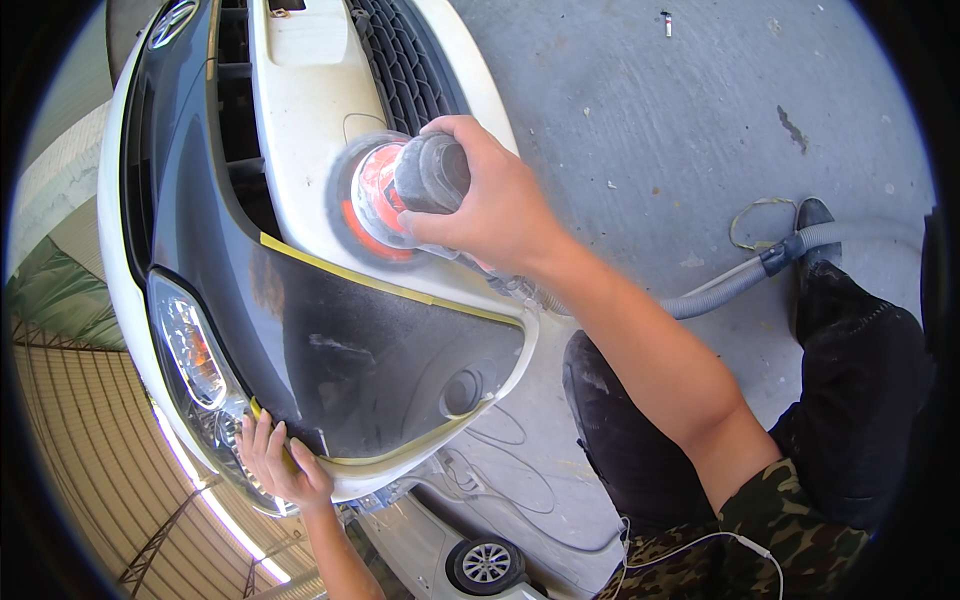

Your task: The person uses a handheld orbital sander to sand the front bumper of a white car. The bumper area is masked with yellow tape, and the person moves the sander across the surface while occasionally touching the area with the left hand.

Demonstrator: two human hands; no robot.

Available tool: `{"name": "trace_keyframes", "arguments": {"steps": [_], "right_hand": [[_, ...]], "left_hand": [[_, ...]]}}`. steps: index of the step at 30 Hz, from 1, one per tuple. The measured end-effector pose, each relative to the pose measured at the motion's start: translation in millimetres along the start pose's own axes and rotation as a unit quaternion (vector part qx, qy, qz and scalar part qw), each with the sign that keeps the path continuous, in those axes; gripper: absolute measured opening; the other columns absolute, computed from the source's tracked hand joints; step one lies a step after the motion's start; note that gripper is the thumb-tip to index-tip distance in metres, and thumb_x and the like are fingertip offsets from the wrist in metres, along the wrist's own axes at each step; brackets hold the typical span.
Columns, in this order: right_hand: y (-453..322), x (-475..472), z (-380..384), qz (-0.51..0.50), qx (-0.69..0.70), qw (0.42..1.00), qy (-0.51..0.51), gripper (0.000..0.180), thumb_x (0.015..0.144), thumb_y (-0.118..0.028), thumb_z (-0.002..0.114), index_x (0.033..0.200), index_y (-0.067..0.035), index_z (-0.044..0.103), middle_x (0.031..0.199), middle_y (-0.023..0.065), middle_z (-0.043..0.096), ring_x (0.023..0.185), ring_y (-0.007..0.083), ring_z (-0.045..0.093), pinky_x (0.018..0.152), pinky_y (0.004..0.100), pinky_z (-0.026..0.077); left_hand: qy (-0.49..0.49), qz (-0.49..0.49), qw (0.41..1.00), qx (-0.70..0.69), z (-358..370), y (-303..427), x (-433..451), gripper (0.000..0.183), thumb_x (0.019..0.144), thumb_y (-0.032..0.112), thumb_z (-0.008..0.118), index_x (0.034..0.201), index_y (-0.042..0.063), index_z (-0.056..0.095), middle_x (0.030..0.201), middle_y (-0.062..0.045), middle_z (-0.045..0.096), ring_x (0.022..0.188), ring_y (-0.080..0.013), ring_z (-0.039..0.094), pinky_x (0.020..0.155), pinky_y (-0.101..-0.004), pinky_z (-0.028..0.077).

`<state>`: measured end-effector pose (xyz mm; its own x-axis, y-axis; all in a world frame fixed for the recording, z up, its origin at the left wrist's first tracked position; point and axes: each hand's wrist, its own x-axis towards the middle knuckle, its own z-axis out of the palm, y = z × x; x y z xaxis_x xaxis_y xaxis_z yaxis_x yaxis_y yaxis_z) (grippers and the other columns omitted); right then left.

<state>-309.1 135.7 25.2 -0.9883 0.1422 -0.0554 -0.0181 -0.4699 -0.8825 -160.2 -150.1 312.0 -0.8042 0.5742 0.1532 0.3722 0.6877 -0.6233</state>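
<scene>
My right hand (pixel 499 199) grips the dark top of a round orbital sander (pixel 382 184) with a red and white body. The sander's disc lies on the white part of a car's front bumper (pixel 311 105), beside the honeycomb lower grille (pixel 405 60). My left hand (pixel 281 461) rests with fingers apart at the bumper's edge by the headlight (pixel 191 345). A yellow strip, partly hidden, shows under its fingers. Between my hands spreads a dark, scuffed bumper section (pixel 330 360), edged with yellow masking tape (pixel 352 277). A round recess (pixel 461 391) is set in its lower corner.
A grey ribbed hose (pixel 712 296) runs from the sander across the concrete floor (pixel 660 150) past my shoe (pixel 814 214). Thin cables (pixel 525 450) lie beneath the bumper's end. A car wheel (pixel 487 566) is at the bottom. A white earphone cord (pixel 694 541) hangs over my camouflage shirt.
</scene>
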Motion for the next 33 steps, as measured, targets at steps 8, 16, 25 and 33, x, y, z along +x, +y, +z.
{"name": "trace_keyframes", "arguments": {"steps": [8,16,25,33], "right_hand": [[-0.1,4.9,-0.5,-0.013,-0.015,0.999,0.033,0.079,0.069,-0.033,0.091,0.135,-0.006,0.059,0.121,0.0188,0.07,0.108,0.036,0.073,0.097,0.0444,0.059],[-2.4,0.6,0.4,-0.035,-0.042,0.998,0.041,0.079,0.073,-0.03,0.092,0.138,-0.004,0.058,0.12,0.0183,0.073,0.11,0.0293,0.074,0.098,0.0413,0.059],[0.3,-3.4,0.4,-0.027,-0.033,0.998,0.041,0.078,0.071,-0.031,0.092,0.137,-0.004,0.058,0.12,0.0187,0.071,0.109,0.0316,0.074,0.097,0.0419,0.059],[0.7,-0.8,0.1,-0.05,-0.028,0.996,0.07,0.079,0.068,-0.032,0.091,0.135,-0.006,0.059,0.12,0.0188,0.068,0.107,0.0362,0.072,0.094,0.0453,0.059]], "left_hand": [[-0.002,-0.001,1.0,-0.006,-0.1,-1.3,-0.8,0.027,0.097,0.011,0.058,0.117,0.001,0.073,0.135,-0.02,0.075,0.141,-0.0461,0.06,0.126,-0.0622,0.033],[-0.003,-0.002,1.0,-0.001,0.4,-2.6,-2.2,0.027,0.098,0.012,0.058,0.118,0.002,0.073,0.135,-0.02,0.075,0.141,-0.0456,0.061,0.126,-0.0622,0.033],[0.003,0.0,1.0,-0.005,0.9,-2.0,-1.7,0.026,0.098,0.012,0.058,0.118,0.002,0.073,0.135,-0.019,0.075,0.141,-0.0451,0.061,0.126,-0.062,0.033],[0.002,-0.001,1.0,-0.004,0.4,-1.2,-1.9,0.026,0.099,0.012,0.058,0.117,0.002,0.073,0.135,-0.019,0.075,0.141,-0.0449,0.061,0.126,-0.0621,0.033]]}}
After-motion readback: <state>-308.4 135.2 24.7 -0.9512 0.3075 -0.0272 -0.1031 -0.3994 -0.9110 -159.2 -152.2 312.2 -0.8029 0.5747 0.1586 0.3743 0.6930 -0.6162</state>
